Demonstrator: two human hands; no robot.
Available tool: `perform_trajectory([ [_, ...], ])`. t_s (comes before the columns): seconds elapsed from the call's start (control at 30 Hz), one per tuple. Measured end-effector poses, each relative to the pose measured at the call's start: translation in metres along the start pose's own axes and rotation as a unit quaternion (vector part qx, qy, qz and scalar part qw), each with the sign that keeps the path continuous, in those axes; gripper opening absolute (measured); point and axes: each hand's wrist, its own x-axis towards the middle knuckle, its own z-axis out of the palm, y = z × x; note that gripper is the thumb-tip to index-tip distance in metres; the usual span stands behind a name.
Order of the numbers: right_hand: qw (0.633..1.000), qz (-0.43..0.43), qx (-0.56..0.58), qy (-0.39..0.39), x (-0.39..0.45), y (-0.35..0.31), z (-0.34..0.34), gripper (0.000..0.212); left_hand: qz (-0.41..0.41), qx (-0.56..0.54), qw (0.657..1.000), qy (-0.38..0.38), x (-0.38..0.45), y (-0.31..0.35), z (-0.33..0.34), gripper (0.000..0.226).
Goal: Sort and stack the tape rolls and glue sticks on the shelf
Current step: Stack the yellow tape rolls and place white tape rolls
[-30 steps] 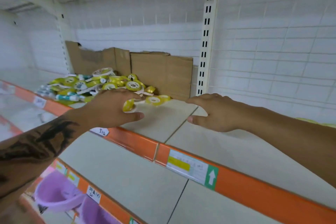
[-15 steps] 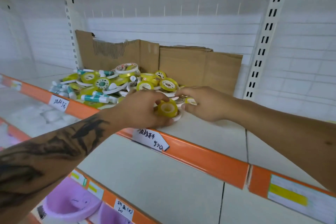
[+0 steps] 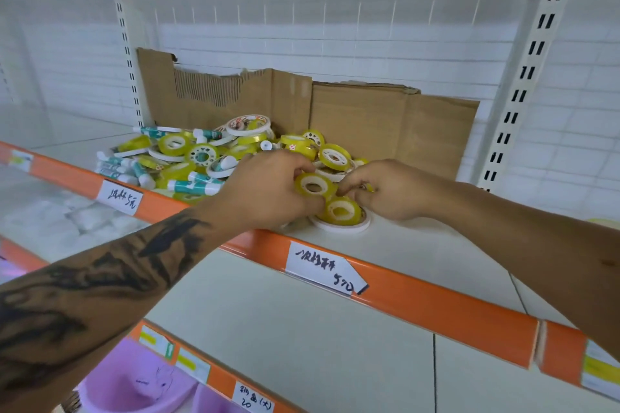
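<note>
Left hand [image 3: 265, 191] pinching a yellow tape roll [image 3: 314, 185] above the shelf [image 3: 419, 255] front edge. Right hand [image 3: 392, 191] curled, fingertips at the same roll (grip unclear). Beneath: second yellow roll [image 3: 342, 210] atop a wide white roll [image 3: 349, 226]; mixed pile [image 3: 208, 157] of tape and glue sticks behind, against cardboard [image 3: 369, 117].

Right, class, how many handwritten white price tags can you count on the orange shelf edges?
3. Left tag and middle tag sit on the upper shelf edge; bottom tag on the lower one. Others may be hidden.
</note>
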Motion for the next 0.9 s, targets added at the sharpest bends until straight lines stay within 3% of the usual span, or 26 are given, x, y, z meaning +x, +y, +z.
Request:
perform_trajectory([
  [0.17, 0.999, 0.028, 0.027, -0.013, -0.001, -0.01, -0.003, 0.02, 0.007, 0.018, 1.0, 0.007, -0.009, -0.013, -0.004, 0.06],
  [0.3, 0.999, 0.034, 0.028, -0.022, -0.002, -0.009, -0.001, 0.032, -0.004, 0.014, 1.0, 0.0, -0.012, -0.018, -0.004, 0.069],
  [0.4, 0.997, 0.016, 0.066, 0.02, -0.002, -0.01, 0.002, 0.019, -0.008, 0.004, 1.0, -0.001, -0.013, -0.018, -0.005, 0.072],
  [0.53, 0.985, 0.022, 0.145, 0.093, -0.011, -0.01, -0.005, 0.018, 0.002, -0.019, 1.0, 0.012, -0.014, -0.008, -0.006, 0.066],
  [0.63, 0.97, 0.041, 0.207, 0.118, -0.029, -0.004, -0.019, 0.015, 0.009, -0.039, 0.999, 0.008, -0.011, 0.006, -0.002, 0.068],
  [0.9, 0.946, 0.117, 0.286, 0.095, -0.126, 0.064, -0.059, 0.02, 0.064, -0.112, 0.992, -0.01, 0.003, 0.088, 0.032, 0.06],
])
